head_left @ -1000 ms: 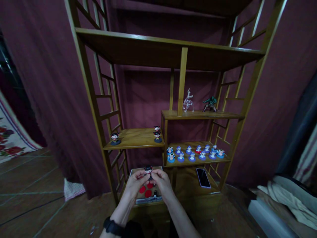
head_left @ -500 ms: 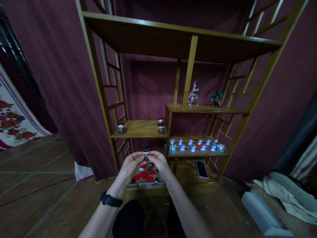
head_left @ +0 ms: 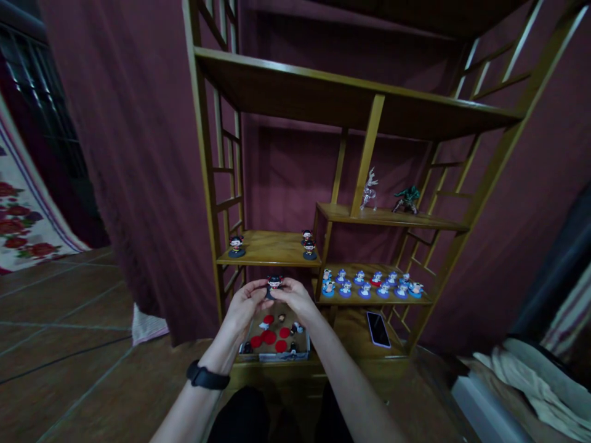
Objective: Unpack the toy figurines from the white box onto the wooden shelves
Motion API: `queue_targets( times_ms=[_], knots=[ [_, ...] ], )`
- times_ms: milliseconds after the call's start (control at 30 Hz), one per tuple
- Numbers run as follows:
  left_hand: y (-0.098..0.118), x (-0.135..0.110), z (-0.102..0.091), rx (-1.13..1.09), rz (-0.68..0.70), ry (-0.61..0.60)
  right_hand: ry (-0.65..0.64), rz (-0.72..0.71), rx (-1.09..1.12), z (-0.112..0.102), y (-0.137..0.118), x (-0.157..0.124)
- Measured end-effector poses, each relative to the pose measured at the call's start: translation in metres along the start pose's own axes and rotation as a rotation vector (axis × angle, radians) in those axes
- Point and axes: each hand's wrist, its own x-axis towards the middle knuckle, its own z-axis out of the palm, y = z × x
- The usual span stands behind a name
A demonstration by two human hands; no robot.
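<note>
My left hand (head_left: 243, 306) and my right hand (head_left: 295, 298) pinch a small black-haired figurine (head_left: 274, 282) between their fingertips, just below the edge of the left middle shelf (head_left: 270, 249). Under the hands lies an open box (head_left: 277, 335) with red discs and several small figurine parts. On the left middle shelf stand a lone figurine (head_left: 236, 245) at the left and two figurines (head_left: 308, 244) at the right. A black watch sits on my left wrist.
A wooden shelf unit (head_left: 369, 184) stands against a maroon curtain. Several blue-based figurines (head_left: 369, 283) fill the lower right shelf. A clear figure (head_left: 368, 191) and a green figure (head_left: 405, 199) stand higher. A phone (head_left: 378, 329) lies on the bottom board. Folded cloths lie at right.
Both hands have lifted the figurine up from the box toward the left middle shelf. The view has shifted, so the shelf unit sits further right.
</note>
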Motion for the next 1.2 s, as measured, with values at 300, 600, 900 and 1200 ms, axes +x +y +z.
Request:
queue_targets(
  times_ms=[300,600,900,1200],
  knots=[
    [0.019,0.011,-0.008,-0.023,0.085,0.021,-0.038,-0.008,-0.008,0.017,-0.018,0.027],
    [0.003,0.007,-0.044,0.032,0.004,0.056,-0.001,-0.102,-0.073,0.035,-0.065,0.064],
    [-0.042,-0.022,-0.079,0.106,-0.194,0.152,0.127,-0.081,-0.367,0.047,-0.053,0.171],
    [-0.049,-0.040,-0.139,0.138,-0.268,0.264,0.115,-0.044,-0.767,0.056,-0.024,0.225]
  ],
)
